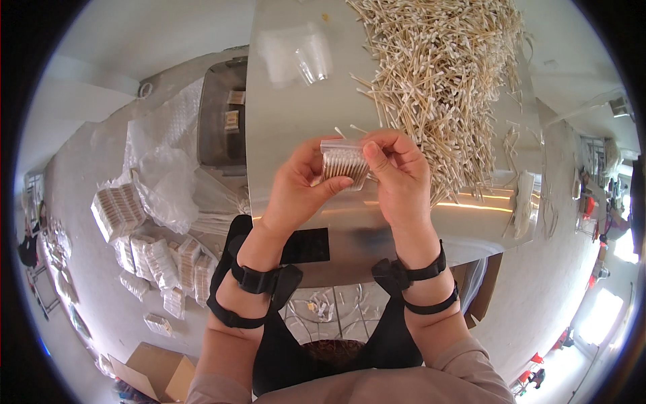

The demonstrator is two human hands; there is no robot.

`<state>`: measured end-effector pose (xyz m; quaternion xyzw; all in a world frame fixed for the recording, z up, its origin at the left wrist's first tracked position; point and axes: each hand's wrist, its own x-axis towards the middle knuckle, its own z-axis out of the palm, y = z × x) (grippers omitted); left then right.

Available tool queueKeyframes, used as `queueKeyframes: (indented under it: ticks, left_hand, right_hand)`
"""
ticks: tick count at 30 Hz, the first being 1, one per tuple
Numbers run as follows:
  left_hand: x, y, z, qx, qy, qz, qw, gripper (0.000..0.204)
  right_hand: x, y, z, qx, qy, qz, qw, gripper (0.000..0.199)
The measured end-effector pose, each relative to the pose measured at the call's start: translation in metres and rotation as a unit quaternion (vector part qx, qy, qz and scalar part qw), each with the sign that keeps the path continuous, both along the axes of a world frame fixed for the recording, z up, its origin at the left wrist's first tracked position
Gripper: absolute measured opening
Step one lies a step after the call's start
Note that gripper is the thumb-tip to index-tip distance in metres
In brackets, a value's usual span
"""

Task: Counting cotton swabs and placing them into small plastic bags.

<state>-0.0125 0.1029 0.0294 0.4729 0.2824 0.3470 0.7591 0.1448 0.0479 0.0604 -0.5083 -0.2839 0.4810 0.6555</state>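
Between my two hands, above the near part of the metal table (296, 108), is a small clear zip bag of cotton swabs (344, 163). The swabs stand side by side in it, white tips toward the top. My left hand (304, 176) grips the bag's left side and lower edge, thumb across the front. My right hand (398, 170) pinches the upper right corner by the zip strip. Just beyond the bag, a heap of loose cotton swabs (437, 87) covers the table's right side, and a few stray swabs lie behind my fingers.
Clear plastic bags (296, 57) lie on the table's far left. Beside the table stands a grey bin (219, 138) with small packs inside. Bundled swab packs (161, 262) and plastic wrap (168, 195) are on the floor at left. An open cardboard box (151, 370) sits at lower left.
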Motion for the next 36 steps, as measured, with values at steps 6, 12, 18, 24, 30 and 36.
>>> queueKeyframes:
  ticks: [6,12,18,24,30,36]
  left_hand:
    - [0.002,0.000,0.004,-0.081,0.081,-0.113,0.987,0.040]
    - [0.007,-0.006,0.006,-0.133,0.116,-0.215,0.960,0.038]
    - [0.014,-0.016,0.006,-0.200,0.048,-0.247,0.947,0.059]
    - [0.016,-0.016,0.003,-0.126,0.111,-0.288,0.943,0.061]
    - [0.014,-0.014,0.007,-0.152,0.096,-0.275,0.944,0.064]
    - [0.012,-0.013,0.004,-0.130,0.112,-0.296,0.940,0.066]
  right_hand:
    - [0.020,-0.002,-0.002,-0.061,-0.047,0.050,0.996,0.012]
    - [0.042,-0.006,0.011,-0.130,-0.206,0.183,0.952,0.014]
    - [0.054,-0.010,0.004,-0.123,-0.219,0.188,0.950,0.016]
    - [0.064,-0.017,-0.005,-0.090,-0.196,0.247,0.945,0.016]
    - [0.061,-0.017,-0.003,-0.097,-0.163,0.218,0.958,0.017]
    - [0.061,-0.016,-0.004,-0.084,-0.181,0.246,0.949,0.016]
